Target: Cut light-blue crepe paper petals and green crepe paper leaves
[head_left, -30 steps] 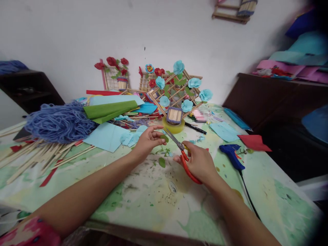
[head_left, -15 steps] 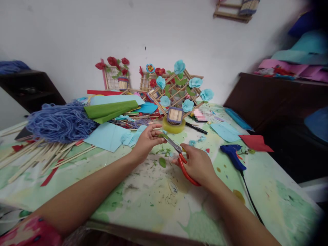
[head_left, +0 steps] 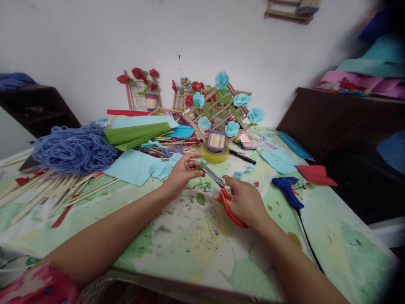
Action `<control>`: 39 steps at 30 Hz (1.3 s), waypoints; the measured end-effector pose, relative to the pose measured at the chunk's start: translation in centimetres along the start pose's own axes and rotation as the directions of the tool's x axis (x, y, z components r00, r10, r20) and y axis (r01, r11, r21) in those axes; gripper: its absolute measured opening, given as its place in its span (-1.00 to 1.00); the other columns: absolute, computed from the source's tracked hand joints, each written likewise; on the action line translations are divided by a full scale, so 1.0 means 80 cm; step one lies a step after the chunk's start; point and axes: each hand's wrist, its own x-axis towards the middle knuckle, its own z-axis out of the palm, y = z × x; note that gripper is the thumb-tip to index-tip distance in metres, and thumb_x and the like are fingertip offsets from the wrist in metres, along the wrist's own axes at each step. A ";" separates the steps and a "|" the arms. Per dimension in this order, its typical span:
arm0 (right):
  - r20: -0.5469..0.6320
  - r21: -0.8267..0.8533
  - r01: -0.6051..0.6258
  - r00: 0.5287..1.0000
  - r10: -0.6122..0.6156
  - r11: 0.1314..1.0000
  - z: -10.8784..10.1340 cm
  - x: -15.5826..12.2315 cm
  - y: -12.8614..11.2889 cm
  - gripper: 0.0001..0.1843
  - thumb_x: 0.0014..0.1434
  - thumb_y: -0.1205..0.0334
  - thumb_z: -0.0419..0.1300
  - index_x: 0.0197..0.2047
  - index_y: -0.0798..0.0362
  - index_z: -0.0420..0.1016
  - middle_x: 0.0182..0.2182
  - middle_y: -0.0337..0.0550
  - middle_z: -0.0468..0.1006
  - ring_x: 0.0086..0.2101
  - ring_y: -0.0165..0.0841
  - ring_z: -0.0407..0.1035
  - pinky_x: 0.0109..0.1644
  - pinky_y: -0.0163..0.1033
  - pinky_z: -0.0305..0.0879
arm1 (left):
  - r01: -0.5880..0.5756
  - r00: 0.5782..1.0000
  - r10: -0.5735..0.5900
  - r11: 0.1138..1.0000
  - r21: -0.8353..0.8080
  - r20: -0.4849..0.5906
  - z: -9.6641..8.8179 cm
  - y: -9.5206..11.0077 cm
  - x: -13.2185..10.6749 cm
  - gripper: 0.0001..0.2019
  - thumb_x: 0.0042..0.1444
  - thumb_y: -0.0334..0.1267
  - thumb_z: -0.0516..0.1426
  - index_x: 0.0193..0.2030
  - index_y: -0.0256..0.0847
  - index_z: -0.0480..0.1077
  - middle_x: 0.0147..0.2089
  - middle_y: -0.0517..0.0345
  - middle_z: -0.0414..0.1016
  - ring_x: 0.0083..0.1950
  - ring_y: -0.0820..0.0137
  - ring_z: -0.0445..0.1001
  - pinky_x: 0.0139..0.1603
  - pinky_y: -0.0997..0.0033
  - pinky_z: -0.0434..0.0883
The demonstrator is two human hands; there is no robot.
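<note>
My right hand (head_left: 245, 202) is wrapped round the red handles of a pair of scissors (head_left: 221, 190), whose metal blades point up and left. My left hand (head_left: 183, 171) pinches a small green paper scrap (head_left: 199, 167) at the blade tips. A cut green leaf (head_left: 200, 198) lies on the table (head_left: 190, 240) just below the scissors, among small green snippets.
A blue glue gun (head_left: 286, 190) with a black cord lies right of my hands. A yellow tape roll (head_left: 215, 157), a black pen (head_left: 242, 157), a stick frame with blue paper flowers (head_left: 221, 109), blue yarn (head_left: 74, 150), green paper (head_left: 133, 136) and wooden sticks (head_left: 47, 194) crowd the far and left side.
The scissor blades have come onto the green scrap in my left hand and closed. Both hands shifted slightly; the view rose a little.
</note>
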 end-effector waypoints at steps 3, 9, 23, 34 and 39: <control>0.004 0.012 0.001 1.000 -0.001 1.000 -0.001 0.000 0.000 -0.40 0.07 -0.18 0.05 0.09 -0.02 0.32 -0.34 -0.13 0.55 -0.38 -0.29 0.38 -0.40 -0.32 0.06 | -0.002 1.000 0.002 1.000 -0.007 0.008 0.000 0.000 0.000 -0.53 -0.18 -0.47 0.23 -0.06 -0.24 0.26 -0.35 0.21 0.42 -0.36 0.46 0.45 -0.23 0.36 0.39; -0.002 0.035 0.006 1.000 -0.006 0.999 0.000 -0.002 -0.001 -0.36 0.06 -0.24 0.03 0.09 -0.03 0.33 -0.31 -0.12 0.55 -0.39 -0.31 0.38 -0.41 -0.33 0.06 | 0.007 1.000 -0.007 1.000 -0.010 0.011 -0.001 0.000 0.000 -0.54 -0.18 -0.48 0.23 -0.07 -0.25 0.28 -0.37 0.22 0.41 -0.38 0.46 0.45 -0.25 0.39 0.37; 0.017 0.032 0.004 1.000 -0.005 0.999 -0.001 -0.002 -0.003 -0.36 0.05 -0.22 0.05 0.09 0.00 0.32 -0.27 -0.11 0.55 -0.36 -0.29 0.38 -0.40 -0.31 0.08 | 0.017 1.000 -0.017 0.998 0.055 -0.003 -0.001 0.001 0.000 -0.52 -0.16 -0.44 0.23 -0.04 -0.24 0.25 -0.38 0.20 0.44 -0.39 0.47 0.43 -0.28 0.44 0.33; 0.091 0.071 -0.011 0.996 0.004 0.997 -0.007 -0.002 -0.005 -0.44 0.06 -0.07 0.10 0.10 -0.04 0.30 -0.29 -0.12 0.55 -0.33 -0.26 0.39 -0.38 -0.32 0.08 | 0.029 0.999 -0.030 0.998 0.060 0.027 -0.001 0.008 0.000 -0.51 -0.18 -0.45 0.22 -0.04 -0.24 0.26 -0.41 0.24 0.42 -0.41 0.48 0.42 -0.32 0.47 0.30; 0.097 0.075 -0.006 0.995 -0.001 0.997 -0.008 -0.002 -0.006 -0.43 0.05 -0.08 0.11 0.11 -0.03 0.30 -0.31 -0.12 0.55 -0.35 -0.27 0.39 -0.39 -0.32 0.07 | 0.028 0.998 -0.031 0.999 0.043 0.051 -0.001 0.010 0.002 -0.51 -0.20 -0.46 0.23 -0.06 -0.25 0.26 -0.43 0.23 0.44 -0.43 0.48 0.43 -0.34 0.47 0.30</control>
